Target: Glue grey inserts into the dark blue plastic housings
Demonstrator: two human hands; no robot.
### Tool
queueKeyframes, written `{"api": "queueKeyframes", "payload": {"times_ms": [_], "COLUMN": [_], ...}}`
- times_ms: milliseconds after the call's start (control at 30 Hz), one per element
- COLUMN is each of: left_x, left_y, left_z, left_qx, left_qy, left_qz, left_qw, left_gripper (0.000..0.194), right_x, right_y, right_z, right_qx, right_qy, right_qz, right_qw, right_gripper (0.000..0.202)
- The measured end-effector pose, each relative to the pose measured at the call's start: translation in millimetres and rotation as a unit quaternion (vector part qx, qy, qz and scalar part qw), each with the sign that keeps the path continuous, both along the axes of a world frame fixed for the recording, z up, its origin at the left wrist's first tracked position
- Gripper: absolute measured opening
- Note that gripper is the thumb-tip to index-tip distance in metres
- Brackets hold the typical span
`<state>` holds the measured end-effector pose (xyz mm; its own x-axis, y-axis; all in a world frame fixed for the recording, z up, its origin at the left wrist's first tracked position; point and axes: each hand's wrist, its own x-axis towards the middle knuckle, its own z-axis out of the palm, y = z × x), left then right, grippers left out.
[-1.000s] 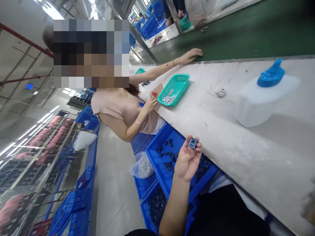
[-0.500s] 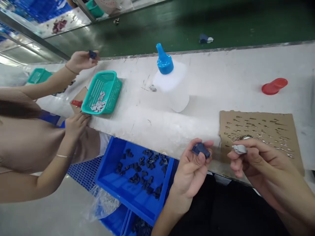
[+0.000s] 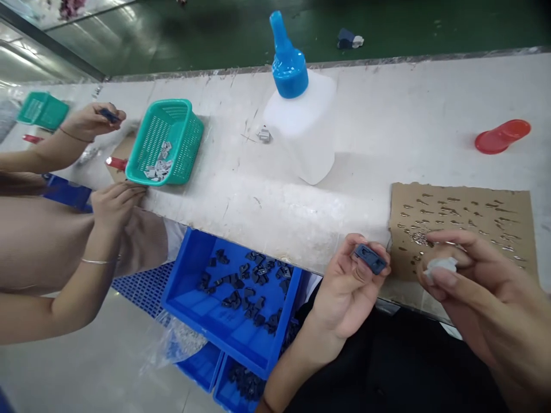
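Pale worktop (image 3: 379,137), hands (image 3: 350,292) apart, half-curled

Across the middle of the frame I face a long, scuffed white worktop (image 3: 379,115); beyond it, along the top, runs a dark green surface (image 3: 215,40), glare-streaked toward upper left. There a metal bar (image 3: 54,43) slants. Grey floor (image 3: 64,367) fills my lower left.

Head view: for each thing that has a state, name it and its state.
Left hand: gripping dark part
Dark part: held, recess showing
Right hand: pinching pale piece
Pale piece: held, partly hidden
White bottle: blue cap on
Nearer green basket: partly filled
Large blue bin: partly filled
Cardboard: flat, shiny-flecked
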<state>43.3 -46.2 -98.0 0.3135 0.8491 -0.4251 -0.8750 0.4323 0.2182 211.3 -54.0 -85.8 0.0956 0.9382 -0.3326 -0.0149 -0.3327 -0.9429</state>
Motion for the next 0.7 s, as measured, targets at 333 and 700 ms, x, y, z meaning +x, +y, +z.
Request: {"api": "queueKeyframes", "payload": {"times_ms": [333,700], "left_x": [2.1,-0.1], "left_y": [-0.1,0.2], "left_z": [-7.9,-13.0], "left_qx": [0.106,0.095], "left_qy": [0.212,0.220], "left_qz": [0.057,-0.010], "left_qw": [0.970,0.971], "left_gripper": [0.020,0.048], "right_x": [3.3,15.8], "right_y": [-2.1,-2.6], "right_z": [4.4,8.3], "right_qx": [0.066,0.072], "right_qy": [-0.020,-0.097], "right_qz": [0.056,0.060], "right_qw": [0.996,0.991], "right_gripper": [0.017,0.030]}}
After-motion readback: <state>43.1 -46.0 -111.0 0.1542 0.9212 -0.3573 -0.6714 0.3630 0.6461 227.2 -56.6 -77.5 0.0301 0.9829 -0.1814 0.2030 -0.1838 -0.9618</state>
